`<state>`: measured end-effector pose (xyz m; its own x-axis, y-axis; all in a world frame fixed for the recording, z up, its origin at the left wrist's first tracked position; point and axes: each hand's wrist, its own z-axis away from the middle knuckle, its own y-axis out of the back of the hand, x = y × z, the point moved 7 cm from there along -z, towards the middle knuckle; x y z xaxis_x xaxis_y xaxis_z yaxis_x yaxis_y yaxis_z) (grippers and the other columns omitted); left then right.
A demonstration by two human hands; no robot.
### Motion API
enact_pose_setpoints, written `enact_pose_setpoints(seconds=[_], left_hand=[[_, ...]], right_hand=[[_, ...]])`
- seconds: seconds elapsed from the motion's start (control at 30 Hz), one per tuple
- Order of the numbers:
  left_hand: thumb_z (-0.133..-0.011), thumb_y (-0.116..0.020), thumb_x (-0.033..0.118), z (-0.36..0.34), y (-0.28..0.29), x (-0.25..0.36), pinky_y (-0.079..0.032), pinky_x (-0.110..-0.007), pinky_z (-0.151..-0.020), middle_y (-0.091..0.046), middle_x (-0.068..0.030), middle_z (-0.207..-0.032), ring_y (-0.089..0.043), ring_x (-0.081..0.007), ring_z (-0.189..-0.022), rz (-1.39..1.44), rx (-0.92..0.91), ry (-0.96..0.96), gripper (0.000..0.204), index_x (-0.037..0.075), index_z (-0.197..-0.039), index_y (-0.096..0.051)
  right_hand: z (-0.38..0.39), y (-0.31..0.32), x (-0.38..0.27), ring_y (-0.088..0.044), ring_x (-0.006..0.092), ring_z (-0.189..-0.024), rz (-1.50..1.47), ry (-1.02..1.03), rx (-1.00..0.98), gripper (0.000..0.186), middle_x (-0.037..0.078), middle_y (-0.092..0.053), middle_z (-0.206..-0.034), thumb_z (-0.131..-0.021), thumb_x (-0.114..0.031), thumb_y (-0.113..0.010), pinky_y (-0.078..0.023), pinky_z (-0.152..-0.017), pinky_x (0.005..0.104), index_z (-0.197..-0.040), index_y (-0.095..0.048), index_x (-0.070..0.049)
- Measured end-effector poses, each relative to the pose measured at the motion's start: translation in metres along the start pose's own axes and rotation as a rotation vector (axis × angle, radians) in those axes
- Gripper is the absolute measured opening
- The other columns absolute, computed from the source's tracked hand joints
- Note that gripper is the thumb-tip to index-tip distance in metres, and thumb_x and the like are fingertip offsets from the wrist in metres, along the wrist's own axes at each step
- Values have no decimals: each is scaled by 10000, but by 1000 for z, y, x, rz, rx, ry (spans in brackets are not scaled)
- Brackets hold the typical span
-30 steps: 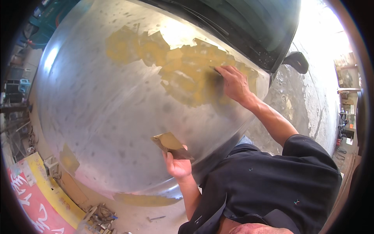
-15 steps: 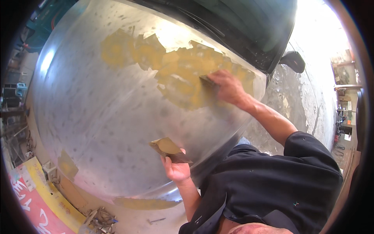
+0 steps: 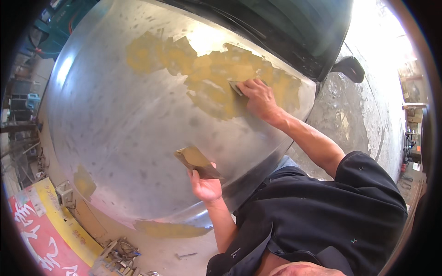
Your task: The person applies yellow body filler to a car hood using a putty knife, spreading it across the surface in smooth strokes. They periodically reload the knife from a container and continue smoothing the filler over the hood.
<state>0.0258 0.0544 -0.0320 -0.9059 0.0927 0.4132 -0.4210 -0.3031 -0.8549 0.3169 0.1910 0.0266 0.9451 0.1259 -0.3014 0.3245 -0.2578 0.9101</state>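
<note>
A bare-metal car hood (image 3: pixel 119 115) fills most of the view, with a wide, uneven patch of yellow filler (image 3: pixel 207 64) along its upper part and smaller patches near its edges. My right hand (image 3: pixel 258 96) grips a thin scraper (image 3: pixel 236 86) against the big patch, fingers bent over it. My left hand (image 3: pixel 204 186) holds a flat metal plate (image 3: pixel 193 158) carrying yellow paste, above the lower middle of the hood.
A dark windshield (image 3: pixel 290 27) and side mirror (image 3: pixel 350 69) border the hood. A pink-and-yellow sign (image 3: pixel 50 234) and tangled hardware (image 3: pixel 117 257) lie at lower left. A teal machine (image 3: pixel 55 32) stands upper left; cluttered shelves (image 3: pixel 412 119) line the right.
My right hand and scraper have moved leftward across the yellow patch. My left hand with the plate has shifted slightly left and up in the view.
</note>
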Motion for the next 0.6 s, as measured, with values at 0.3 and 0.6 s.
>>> enact_pose_setpoints(seconds=[0.3,0.6], left_hand=[[-1066,-578,180,2,-5,3,-460,-414,-895,-730,-15,-1224,-644,-179,-1023,-11,-6,-3,298,118,-1354,-622],[-1079,-570,183,-7,-8,0,-497,-425,-955,-709,-54,-1265,-649,-233,-1105,52,-82,6,274,85,-1329,-629]], right_hand=[[37,23,2,-655,320,-1119,-133,38,-149,490,75,-710,-1153,-784,-13,-647,-570,-927,442,-1251,-750,-118],[-32,-5,31,-642,363,-1173,-39,-138,-27,417,111,-711,-1193,-832,-38,-577,-518,-998,474,-1198,-765,-105]])
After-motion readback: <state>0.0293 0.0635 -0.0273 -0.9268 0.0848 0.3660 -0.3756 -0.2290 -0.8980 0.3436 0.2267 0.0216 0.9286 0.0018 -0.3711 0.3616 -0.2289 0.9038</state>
